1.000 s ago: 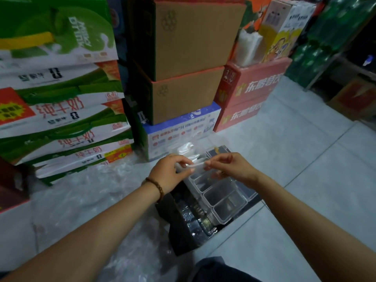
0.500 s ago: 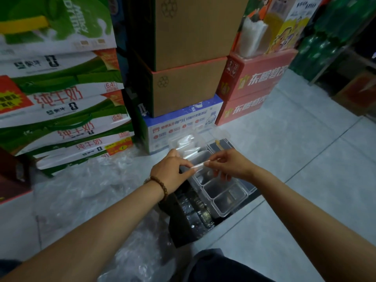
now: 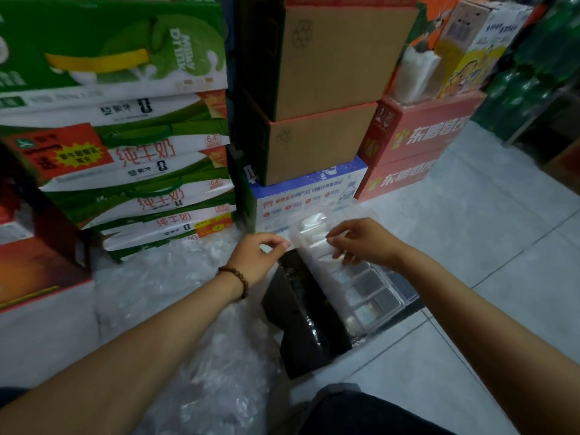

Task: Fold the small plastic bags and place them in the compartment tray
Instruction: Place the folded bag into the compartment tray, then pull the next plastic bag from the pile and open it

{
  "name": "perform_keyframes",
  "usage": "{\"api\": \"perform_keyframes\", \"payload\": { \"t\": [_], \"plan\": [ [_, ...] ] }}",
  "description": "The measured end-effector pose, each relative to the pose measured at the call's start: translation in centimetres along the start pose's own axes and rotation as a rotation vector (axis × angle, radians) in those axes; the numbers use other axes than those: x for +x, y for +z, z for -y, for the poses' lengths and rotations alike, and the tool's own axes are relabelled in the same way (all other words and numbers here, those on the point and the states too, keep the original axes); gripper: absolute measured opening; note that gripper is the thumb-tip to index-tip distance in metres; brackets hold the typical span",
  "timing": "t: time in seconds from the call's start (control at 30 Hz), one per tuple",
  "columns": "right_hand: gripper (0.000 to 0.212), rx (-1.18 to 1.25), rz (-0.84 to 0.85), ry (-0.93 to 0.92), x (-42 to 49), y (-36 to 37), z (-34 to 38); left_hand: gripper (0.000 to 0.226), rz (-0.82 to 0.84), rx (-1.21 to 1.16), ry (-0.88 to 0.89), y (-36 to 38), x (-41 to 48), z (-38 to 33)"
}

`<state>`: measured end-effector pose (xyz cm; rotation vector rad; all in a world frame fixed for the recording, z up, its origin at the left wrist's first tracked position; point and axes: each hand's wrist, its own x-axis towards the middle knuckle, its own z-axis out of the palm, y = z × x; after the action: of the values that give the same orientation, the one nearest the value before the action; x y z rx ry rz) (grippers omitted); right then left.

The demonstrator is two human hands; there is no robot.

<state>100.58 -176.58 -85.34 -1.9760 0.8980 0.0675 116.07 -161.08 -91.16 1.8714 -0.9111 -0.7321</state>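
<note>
A shop floor of pale grey tiles (image 3: 470, 246), with stacked milk cartons (image 3: 125, 171) at far left and brown cardboard boxes (image 3: 323, 58) straight ahead. Crumpled clear plastic sheeting (image 3: 163, 287) covers the floor on my left.

Between my hands I hold a small plastic bag (image 3: 309, 238), clear and blurred. Its long axis runs left to right and almost level. My left hand (image 3: 255, 257), with a bead bracelet (image 3: 237, 277) on its wrist, pinches the bag's left end between thumb and forefinger. My right hand (image 3: 365, 241) pinches the right end, its other fingers loosely curled.

The bag hangs over the far end of the clear compartment tray (image 3: 384, 298). The tray's length runs from near right to far left, and it rests on a black box (image 3: 307, 318).
</note>
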Motion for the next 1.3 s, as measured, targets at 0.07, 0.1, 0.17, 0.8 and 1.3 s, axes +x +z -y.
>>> {"api": "perform_keyframes", "payload": {
  "t": [0.07, 0.1, 0.17, 0.8, 1.3],
  "plan": [
    [0.008, 0.063, 0.042, -0.046, 0.9, 1.7, 2.4, 0.014, -0.034, 0.007, -0.045, -2.7, -0.3, 1.8],
    [0.006, 0.08, 0.086, -0.064, 1.5, 2.9, 3.5, 0.014, -0.052, 0.021, -0.076, -4.1, -0.4, 3.0],
    [0.006, 0.077, 0.187, -0.082, 3.1, 6.0, 5.2, 0.016, -0.086, 0.037, -0.154, -6.8, -0.8, 5.6],
    [0.057, 0.165, -0.1, 0.304, 18.6, 27.0, -5.6, 0.035, 0.035, 0.05, -0.596, -8.5, 2.5, 24.7],
    [0.019, 0.538, -0.02, 0.14, 16.7, 25.4, 2.7, 0.037, -0.221, -0.347, -0.53, -9.0, 4.7, 18.3]
  ]
}}
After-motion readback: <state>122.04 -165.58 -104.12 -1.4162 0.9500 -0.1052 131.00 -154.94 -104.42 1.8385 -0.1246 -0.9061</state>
